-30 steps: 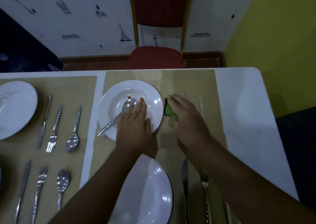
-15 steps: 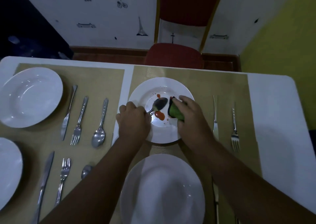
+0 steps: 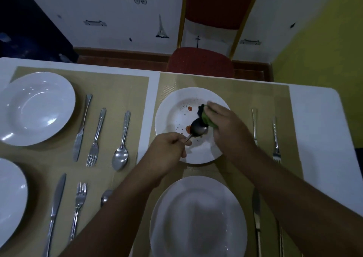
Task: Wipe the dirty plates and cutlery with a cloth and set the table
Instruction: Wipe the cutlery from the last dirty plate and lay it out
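A white plate (image 3: 176, 107) smeared with red sauce spots lies on the far right placemat. My left hand (image 3: 167, 154) grips the handle of a spoon (image 3: 198, 129) whose bowl lies over the plate's middle. My right hand (image 3: 225, 127) holds a green cloth (image 3: 206, 119) bunched under its fingers, touching the spoon's bowl. A clean white plate (image 3: 198, 217) sits nearer to me, between my forearms.
Knife (image 3: 254, 125) and fork (image 3: 276, 139) lie right of the dirty plate. Two more plates (image 3: 37, 107) (image 3: 9, 197) with knife, fork and spoon sets (image 3: 96, 137) fill the left placemat. A red chair (image 3: 200, 62) stands beyond the table's far edge. Another knife (image 3: 256, 213) lies near right.
My left hand has closed on the spoon handle and lifted its bowl over the plate. My right hand brought the green cloth from the plate's right rim onto the spoon's bowl.
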A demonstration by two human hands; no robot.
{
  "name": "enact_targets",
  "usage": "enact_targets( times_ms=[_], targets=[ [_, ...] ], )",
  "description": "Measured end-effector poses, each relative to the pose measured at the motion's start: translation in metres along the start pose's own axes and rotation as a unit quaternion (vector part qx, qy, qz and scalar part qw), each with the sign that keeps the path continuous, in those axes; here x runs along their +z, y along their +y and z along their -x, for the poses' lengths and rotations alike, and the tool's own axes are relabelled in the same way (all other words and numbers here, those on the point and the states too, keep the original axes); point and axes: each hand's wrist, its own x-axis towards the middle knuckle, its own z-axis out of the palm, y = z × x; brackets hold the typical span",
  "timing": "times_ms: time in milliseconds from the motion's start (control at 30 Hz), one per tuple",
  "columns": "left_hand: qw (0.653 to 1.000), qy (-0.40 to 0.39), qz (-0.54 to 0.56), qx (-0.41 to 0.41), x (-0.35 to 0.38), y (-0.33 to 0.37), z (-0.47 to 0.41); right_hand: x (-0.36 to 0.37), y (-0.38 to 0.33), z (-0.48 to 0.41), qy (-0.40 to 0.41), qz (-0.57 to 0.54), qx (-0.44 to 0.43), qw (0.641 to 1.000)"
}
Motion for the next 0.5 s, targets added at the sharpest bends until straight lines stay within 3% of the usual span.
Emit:
enact_targets(
  times_ms=[67, 133, 267, 400, 500],
  targets=[
    [0.999, 0.016, -0.032, 0.004, -0.004, -0.003, -0.001, -0.01, -0.005, 0.001, 0.028, -0.039, 0.073, 0.996],
    [0.992, 0.049, -0.109, 0.046, -0.007, -0.006, -0.005, -0.018, -0.016, 0.006, 0.049, -0.069, 0.09, 0.992],
    [0.968, 0.09, -0.203, 0.116, -0.007, -0.004, -0.008, -0.011, -0.046, 0.022, 0.036, -0.047, -0.022, 0.998],
    [0.972, 0.064, -0.164, 0.155, -0.007, -0.006, -0.005, 0.006, -0.044, 0.03, -0.01, 0.016, -0.134, 0.991],
    [0.983, 0.046, -0.111, 0.135, -0.01, -0.013, 0.002, 0.003, -0.03, 0.023, -0.008, 0.023, -0.081, 0.996]
  ],
)
